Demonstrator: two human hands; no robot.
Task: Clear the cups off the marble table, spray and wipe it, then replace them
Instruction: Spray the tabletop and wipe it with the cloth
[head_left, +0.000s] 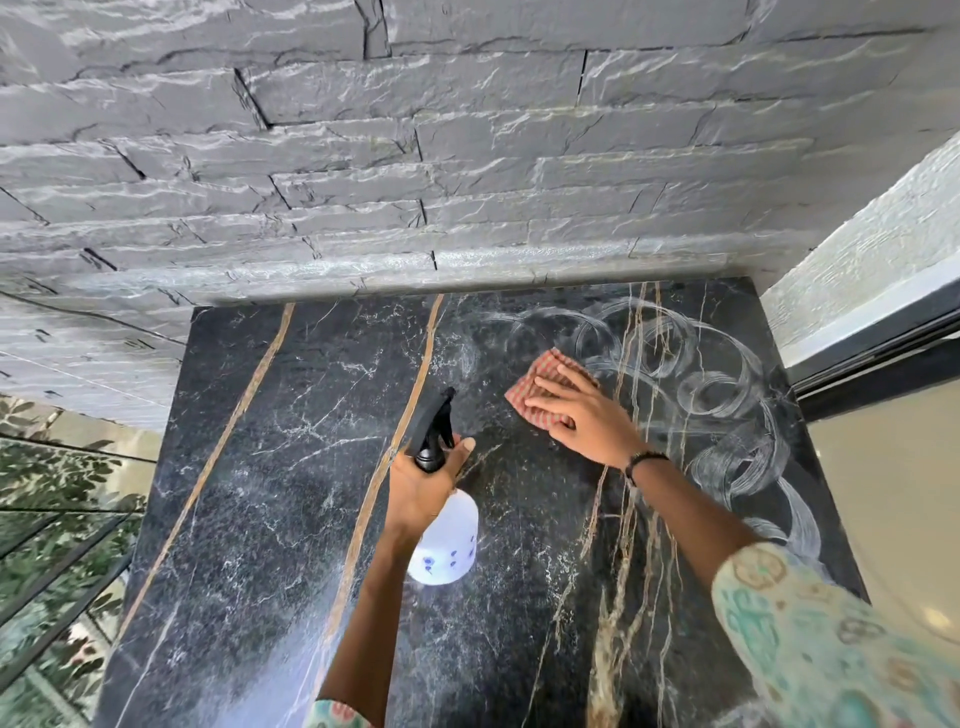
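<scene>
Black gold-veined marble bench (249, 519) – slick. R hand (582, 415) flat, fingers straight, on soft red checked cloth (524, 387); L grip (423, 486) clamped round light white plastic spray bottle (447, 540) at neck.

Looks like someone's house, probably a balcony or a terrace corner, going by the black marble table (249, 467) with gold veins that's sitting tight against a wall of rough grey stacked stone (415, 156). A dark sliding door track (872, 332) is running along the right under a white textured wall (883, 239), and on the left a glass railing (57, 545) with dark bars is showing green leaves behind it. Nothing here is reading as a shop or an office to me.
</scene>
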